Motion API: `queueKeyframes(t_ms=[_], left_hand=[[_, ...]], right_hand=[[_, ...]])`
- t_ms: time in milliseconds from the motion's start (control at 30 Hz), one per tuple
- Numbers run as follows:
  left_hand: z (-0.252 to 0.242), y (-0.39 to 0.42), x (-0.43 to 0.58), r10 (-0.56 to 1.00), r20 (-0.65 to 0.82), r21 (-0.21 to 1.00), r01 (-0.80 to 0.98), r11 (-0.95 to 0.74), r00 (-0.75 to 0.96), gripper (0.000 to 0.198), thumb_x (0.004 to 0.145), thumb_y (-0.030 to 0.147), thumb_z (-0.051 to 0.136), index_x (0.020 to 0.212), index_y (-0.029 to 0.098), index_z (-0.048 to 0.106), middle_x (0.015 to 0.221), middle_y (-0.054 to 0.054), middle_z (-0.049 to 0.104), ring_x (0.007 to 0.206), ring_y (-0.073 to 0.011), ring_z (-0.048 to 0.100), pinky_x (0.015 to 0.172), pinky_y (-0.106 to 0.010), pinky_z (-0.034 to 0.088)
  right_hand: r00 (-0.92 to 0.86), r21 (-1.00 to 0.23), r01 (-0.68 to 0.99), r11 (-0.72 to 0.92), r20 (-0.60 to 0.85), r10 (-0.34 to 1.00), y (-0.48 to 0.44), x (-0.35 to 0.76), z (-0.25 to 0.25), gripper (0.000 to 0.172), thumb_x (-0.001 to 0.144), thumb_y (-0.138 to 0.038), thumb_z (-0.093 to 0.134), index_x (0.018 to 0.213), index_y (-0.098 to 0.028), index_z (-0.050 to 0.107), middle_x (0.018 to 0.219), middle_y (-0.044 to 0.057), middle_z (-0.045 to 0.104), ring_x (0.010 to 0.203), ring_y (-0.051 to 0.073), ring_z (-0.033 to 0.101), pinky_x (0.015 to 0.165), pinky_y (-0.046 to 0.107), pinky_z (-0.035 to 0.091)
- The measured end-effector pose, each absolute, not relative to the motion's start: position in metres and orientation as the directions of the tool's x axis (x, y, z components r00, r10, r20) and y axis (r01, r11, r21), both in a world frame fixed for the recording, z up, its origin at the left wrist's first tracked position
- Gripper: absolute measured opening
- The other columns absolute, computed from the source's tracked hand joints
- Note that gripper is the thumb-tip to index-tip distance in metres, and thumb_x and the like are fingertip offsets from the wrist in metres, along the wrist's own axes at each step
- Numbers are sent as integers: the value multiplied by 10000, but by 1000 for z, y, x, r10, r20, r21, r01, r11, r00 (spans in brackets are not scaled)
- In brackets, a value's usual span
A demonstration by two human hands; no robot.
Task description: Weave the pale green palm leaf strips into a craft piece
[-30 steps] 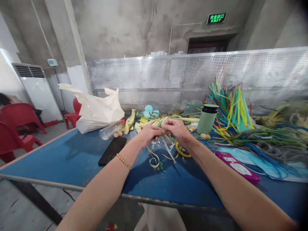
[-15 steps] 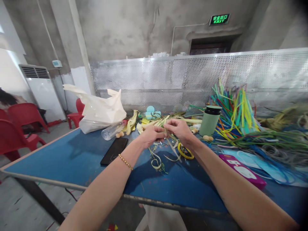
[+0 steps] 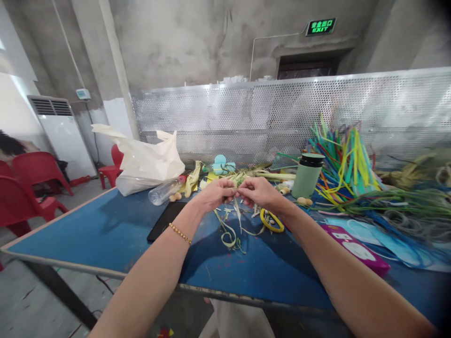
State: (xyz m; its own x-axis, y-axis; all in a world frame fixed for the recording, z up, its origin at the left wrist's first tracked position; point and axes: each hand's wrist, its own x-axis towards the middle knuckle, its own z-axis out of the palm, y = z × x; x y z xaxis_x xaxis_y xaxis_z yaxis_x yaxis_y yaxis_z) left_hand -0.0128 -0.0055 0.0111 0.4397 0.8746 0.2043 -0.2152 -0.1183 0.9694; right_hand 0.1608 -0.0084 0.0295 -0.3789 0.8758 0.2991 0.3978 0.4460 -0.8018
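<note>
Now leaf strip [image 3: 238, 213] pinched between both hands' fingers [image 3: 230, 187].

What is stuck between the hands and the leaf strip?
Nothing visible. The left hand and right hand both pinch the pale leaf strip directly at its top, fingertips meeting above the blue table. The strip's loose end hangs down freely.

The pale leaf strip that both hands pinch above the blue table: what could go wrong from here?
1. The left hand and right hand pinch the pale leaf strip close together; a hard pull might tear it.
2. Its hanging end dangles near the loose strips on the table and may tangle.
</note>
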Motion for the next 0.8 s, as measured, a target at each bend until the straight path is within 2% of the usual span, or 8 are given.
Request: queueKeyframes(t_ms=[67,133,200,267,367,500,633,800], left_hand=[[12,-6,-14,879,163,974,-214,-71,448,164,682,-10,603,801,99,572,671,-34,613,504,-56,497,506,-210,309],[14,-7,-14,891,137,976,-212,-47,434,219,652,-40,575,815,105,579,664,-33,613,505,-62,499,511,-214,315],[15,-7,-14,896,134,978,-203,-50,423,176,660,-19,585,781,108,577,659,-31,611,499,-60,487,513,-218,319],[15,-8,-13,894,162,979,-184,-91,417,85,693,52,634,724,105,575,654,-30,603,491,-50,464,510,-218,314],[12,-6,-13,896,224,974,-119,-193,383,172,699,189,723,661,96,584,638,-22,586,490,-42,438,503,-218,302],[8,-3,-15,912,239,965,20,-260,334,245,689,275,752,622,100,593,602,-12,575,488,-50,443,498,-219,297],[9,-3,-15,919,238,958,78,-275,315,234,702,261,731,601,105,588,571,-3,562,480,-52,442,492,-215,300],[11,-5,-10,935,244,965,31,-261,259,149,721,138,653,592,106,584,558,2,550,455,-40,419,480,-204,294]], right_hand=[[-392,-724,475,499,334,857,-7,162,29,120,746,-231,573,667,-162,632,501,-10,559,422,117,493,422,241,378],[-410,-597,551,582,414,813,-4,163,30,123,737,-210,561,678,-156,654,520,-8,579,448,110,486,458,239,359],[-425,-473,603,642,491,761,-2,164,30,132,732,-200,558,670,-151,664,555,0,610,499,111,504,500,239,348],[-426,-413,632,656,522,739,-2,163,31,149,742,-209,555,660,-148,663,569,6,624,530,116,514,528,241,341],[-386,-390,680,620,529,756,-4,162,32,188,758,-243,570,611,-145,635,562,15,621,541,122,514,551,247,335],[-389,-346,722,599,513,765,-7,160,33,164,750,-235,582,620,-145,627,578,18,610,561,126,505,563,249,323],[-426,-319,708,630,518,742,-7,159,32,134,749,-206,557,632,-154,598,573,5,579,556,117,474,559,245,308],[-406,-357,683,637,538,738,-4,161,31,173,736,-238,558,575,-179,530,538,-15,539,526,109,443,537,245,291]])
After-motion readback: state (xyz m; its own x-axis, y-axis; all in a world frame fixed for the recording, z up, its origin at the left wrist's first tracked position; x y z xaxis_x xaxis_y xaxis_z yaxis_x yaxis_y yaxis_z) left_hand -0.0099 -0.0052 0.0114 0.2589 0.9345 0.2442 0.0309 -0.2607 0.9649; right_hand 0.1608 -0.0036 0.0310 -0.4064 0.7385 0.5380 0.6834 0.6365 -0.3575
